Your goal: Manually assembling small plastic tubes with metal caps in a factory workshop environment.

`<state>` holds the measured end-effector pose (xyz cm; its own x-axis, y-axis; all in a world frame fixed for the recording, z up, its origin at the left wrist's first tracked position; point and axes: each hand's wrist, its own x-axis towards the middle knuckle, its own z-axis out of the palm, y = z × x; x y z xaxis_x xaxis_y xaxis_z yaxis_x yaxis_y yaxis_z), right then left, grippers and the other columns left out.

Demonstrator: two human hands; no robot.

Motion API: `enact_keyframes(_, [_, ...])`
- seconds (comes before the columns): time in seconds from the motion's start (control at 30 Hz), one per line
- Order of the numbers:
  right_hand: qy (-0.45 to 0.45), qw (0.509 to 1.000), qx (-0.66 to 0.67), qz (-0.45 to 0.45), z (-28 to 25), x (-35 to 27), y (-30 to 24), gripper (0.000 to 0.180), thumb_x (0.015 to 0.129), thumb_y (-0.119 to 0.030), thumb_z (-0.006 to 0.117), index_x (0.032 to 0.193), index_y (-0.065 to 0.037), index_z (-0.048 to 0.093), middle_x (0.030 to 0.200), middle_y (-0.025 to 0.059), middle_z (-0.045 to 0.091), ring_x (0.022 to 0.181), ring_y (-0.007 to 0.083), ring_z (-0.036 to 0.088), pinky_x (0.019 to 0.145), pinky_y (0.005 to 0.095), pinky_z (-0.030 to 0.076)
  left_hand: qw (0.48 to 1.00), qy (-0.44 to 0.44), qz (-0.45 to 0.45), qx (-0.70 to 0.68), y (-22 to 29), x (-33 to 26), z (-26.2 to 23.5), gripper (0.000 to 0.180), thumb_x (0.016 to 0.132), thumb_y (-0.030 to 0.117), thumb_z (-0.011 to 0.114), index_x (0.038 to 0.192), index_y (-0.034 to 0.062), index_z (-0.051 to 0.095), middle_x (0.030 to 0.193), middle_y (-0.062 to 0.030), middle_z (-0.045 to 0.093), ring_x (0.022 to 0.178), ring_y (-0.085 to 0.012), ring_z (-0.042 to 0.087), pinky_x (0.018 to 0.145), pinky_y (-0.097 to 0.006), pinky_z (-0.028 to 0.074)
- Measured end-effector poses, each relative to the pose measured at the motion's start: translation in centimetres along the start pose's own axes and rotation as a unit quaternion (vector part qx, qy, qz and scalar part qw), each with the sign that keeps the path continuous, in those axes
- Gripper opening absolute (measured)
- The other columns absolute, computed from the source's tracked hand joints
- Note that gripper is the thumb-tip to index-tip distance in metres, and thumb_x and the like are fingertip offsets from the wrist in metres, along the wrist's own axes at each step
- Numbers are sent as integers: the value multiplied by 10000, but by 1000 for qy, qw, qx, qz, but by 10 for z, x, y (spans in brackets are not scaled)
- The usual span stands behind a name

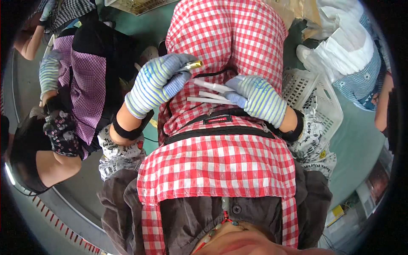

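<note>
My left hand, in a striped blue, white and yellow knit glove, is closed over my lap. Between its thumb and fingers is a thin piece with a shiny gold end; the rest of that piece is mostly hidden by the glove. A matching glove covers my right hand, which grips three white sticks near one end. Their free ends fan out toward my left hand without touching it. Beneath both hands lies my red-and-white checked apron, with a black-edged pocket across the waist.
A white perforated plastic basket stands beside my right forearm. Close on my left sits a person in a purple checked apron, with a gloved hand. Another person, white cloth over the lap, is at the right. A crate stands at the far edge.
</note>
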<state>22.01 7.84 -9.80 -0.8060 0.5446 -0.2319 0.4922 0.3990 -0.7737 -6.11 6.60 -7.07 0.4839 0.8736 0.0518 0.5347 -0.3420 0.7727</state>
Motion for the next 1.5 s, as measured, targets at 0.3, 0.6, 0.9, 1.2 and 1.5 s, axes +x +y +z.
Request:
enact_keyframes(0.3, [147,988,-19,45,-37,-15,-19,308,974,-308,534,1104,-60,663,843,172,680,748,351,664,684,447,510,995,-1,63,78,7,27,-10,350,859,193,656,1186,69,649,954,-138,683,750,-304,664,690,-388,529])
enact_keyframes(0.6, [192,952,-240,-20,-80,-23,-46,211,891,-197,651,1066,-79,667,713,121,655,631,311,638,606,438,492,985,-43,89,139,28,40,-26,388,861,315,650,1165,74,663,863,-127,671,711,-323,648,660,-405,507])
enact_keyframes(0.9, [81,973,-214,46,-89,-73,-113,259,942,-293,534,858,-69,632,670,154,609,592,341,620,565,467,481,942,-44,221,248,102,27,-37,330,808,268,703,1068,83,622,685,-35,588,545,-243,622,458,-367,469])
enact_keyframes(1.2, [-22,961,241,133,-47,-97,-96,438,1024,-378,453,1081,-4,673,792,144,678,708,222,634,699,347,508,907,-78,291,295,122,6,-12,260,862,202,586,1079,64,621,657,-47,570,500,-221,596,415,-340,448])
enact_keyframes(1.5, [132,968,-214,22,-82,-46,-65,304,971,-341,509,860,-79,616,633,153,605,578,335,616,550,469,473,931,-43,226,283,77,57,-20,199,872,286,634,940,100,610,645,-44,576,559,-236,617,483,-359,476])
